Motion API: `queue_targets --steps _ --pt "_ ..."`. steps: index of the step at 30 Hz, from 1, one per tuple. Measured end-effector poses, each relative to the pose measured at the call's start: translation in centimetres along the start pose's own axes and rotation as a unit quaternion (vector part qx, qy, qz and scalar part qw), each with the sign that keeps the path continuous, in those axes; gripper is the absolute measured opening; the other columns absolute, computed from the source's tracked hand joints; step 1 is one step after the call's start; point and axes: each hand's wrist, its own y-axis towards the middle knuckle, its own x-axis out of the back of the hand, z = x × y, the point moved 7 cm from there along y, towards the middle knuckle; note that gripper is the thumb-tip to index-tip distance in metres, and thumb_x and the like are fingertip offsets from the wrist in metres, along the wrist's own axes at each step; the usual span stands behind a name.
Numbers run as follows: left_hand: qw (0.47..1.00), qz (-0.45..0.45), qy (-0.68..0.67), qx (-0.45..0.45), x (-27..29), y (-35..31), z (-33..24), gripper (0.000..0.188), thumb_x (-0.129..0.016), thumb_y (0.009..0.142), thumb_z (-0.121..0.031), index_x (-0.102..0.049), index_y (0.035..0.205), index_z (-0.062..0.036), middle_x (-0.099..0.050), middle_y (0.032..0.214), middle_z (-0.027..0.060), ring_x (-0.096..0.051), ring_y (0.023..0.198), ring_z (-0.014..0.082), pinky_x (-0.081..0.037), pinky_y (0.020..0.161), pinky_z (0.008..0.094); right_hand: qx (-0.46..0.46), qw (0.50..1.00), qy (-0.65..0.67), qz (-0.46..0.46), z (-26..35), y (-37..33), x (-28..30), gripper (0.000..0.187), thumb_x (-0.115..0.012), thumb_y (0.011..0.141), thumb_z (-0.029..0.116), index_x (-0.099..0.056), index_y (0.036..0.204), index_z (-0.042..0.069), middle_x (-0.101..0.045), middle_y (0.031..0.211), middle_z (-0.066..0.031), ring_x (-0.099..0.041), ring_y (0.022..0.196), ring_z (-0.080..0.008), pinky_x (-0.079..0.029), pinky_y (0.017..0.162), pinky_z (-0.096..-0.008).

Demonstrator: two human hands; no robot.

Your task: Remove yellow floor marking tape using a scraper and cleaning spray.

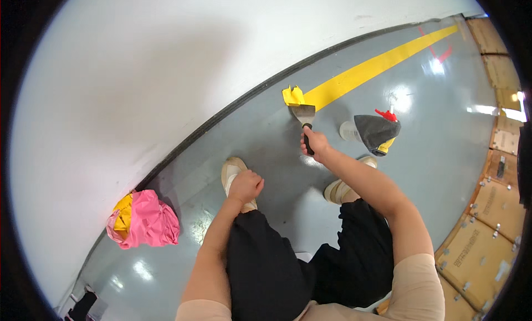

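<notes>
Down the head camera I had a glossy grey floor [285, 213], streaked with bright reflections of the lights, and a white wall [155, 71] filling the upper left, a broad soft shadow across it. A dark skirting strip [310, 60] marked where the two met. Close to it a band of yellow tape [377, 68] ran off toward the far right, past some red marks [445, 54] on the floor.

At the tape's near end I had the scraper [305, 118], its metal blade against the floor and a crumpled yellow scrap [293, 95] bunched at its edge; I couldn't tell whether the scrap was joined to the band. The right hand [316, 142] had its fingers wrapped around the black handle. The left hand [245, 186] hung over the left shoe [233, 168], fingers curled under, and I couldn't tell how far they were closed.

To the right of the scraper stood or lay a pale bottle [348, 131], I couldn't make out which, mostly hidden by a dark grey cloth [377, 131]. Well off to the left, by the wall, sat a pink bag [155, 218] with yellow material [123, 214] showing in its mouth. Light-brown wooden crates [493, 202] with metal fittings lined the right side.
</notes>
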Motion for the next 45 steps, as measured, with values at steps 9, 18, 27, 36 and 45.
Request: queue_targets --steps 9,18,27,36,45 --pt "0.998 -0.056 -0.027 0.026 0.8 -0.6 0.9 0.022 -0.062 0.078 -0.018 -0.057 0.06 -0.0064 -0.058 0.066 0.0088 -0.057 0.072 0.0284 -0.047 0.066 0.0409 -0.08 0.996 -0.005 -0.036 -4.3 -2.8 -4.9 0.033 -0.051 0.093 0.036 -0.045 0.087 0.004 -0.053 0.07 -0.0091 -0.057 0.057 -0.0201 -0.05 0.045 -0.0333" --pt "0.997 -0.063 -0.022 0.037 0.4 -0.9 1.4 0.024 -0.06 0.08 -0.02 -0.057 0.06 -0.0063 -0.059 0.067 0.009 -0.057 0.073 0.0287 -0.047 0.068 0.0413 -0.025 0.994 0.094 -0.059 -3.3 -2.2 -8.9 0.029 -0.052 0.093 0.032 -0.046 0.086 0.004 -0.051 0.071 -0.0082 -0.055 0.058 -0.0188 -0.049 0.046 -0.032" --pt "0.997 -0.06 -0.031 0.028 0.7 0.1 0.4 0.024 -0.06 0.08 -0.019 -0.057 0.06 -0.006 -0.059 0.068 0.0091 -0.057 0.072 0.0286 -0.047 0.066 0.0412 0.053 0.996 0.057 -0.04 -2.9 -0.3 -8.7 0.036 -0.048 0.095 0.033 -0.044 0.082 -0.001 -0.05 0.064 -0.0103 -0.053 0.049 -0.0211 -0.047 0.042 -0.0353" --pt "0.997 -0.055 -0.016 0.041 0.6 -0.6 1.0 0.023 -0.061 0.079 -0.019 -0.057 0.061 -0.006 -0.059 0.068 0.0083 -0.057 0.073 0.0278 -0.047 0.065 0.0412 -0.017 0.997 0.068 -0.03 -6.5 -2.6 -8.7 0.029 -0.055 0.091 0.03 -0.047 0.095 0.003 -0.051 0.073 -0.0084 -0.056 0.06 -0.0193 -0.052 0.049 -0.0346" --pt "0.998 -0.042 -0.016 0.035 0.3 -0.3 1.1 0.024 -0.061 0.08 -0.019 -0.056 0.06 -0.0061 -0.058 0.067 0.0079 -0.057 0.073 0.0276 -0.048 0.065 0.0404 -0.015 0.988 0.155 0.012 0.2 -1.2 -8.3 0.024 -0.053 0.092 0.024 -0.046 0.083 0.003 -0.051 0.07 -0.007 -0.05 0.051 -0.016 -0.045 0.041 -0.0281"
